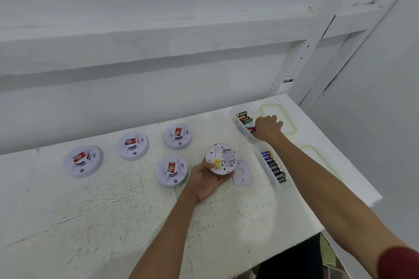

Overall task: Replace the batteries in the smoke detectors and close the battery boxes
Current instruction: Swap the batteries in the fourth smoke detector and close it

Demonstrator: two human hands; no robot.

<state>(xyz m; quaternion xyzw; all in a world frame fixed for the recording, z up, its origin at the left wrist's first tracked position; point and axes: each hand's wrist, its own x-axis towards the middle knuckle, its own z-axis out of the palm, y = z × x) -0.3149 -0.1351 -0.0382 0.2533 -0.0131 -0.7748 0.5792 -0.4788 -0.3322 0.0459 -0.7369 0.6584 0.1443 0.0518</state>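
Our left hand (209, 180) grips upturned smoke detector (221, 158) mid-tabletop, bay empty. Our right hand (268, 128) curls among batteries (243, 117) in far tray (237, 124), right edge; we cannot tell its grip. Next, we judge: seat batteries, refit cover (242, 173).

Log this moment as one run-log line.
left hand: holds upturned detector, battery box open | right hand: in far battery tray, grip unclear | cover: on table beside detector

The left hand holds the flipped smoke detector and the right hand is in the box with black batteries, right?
Not quite. The head view shows the left hand holding the flipped smoke detector, but the right hand is in the far box with the colourful batteries, not the near one with black batteries.
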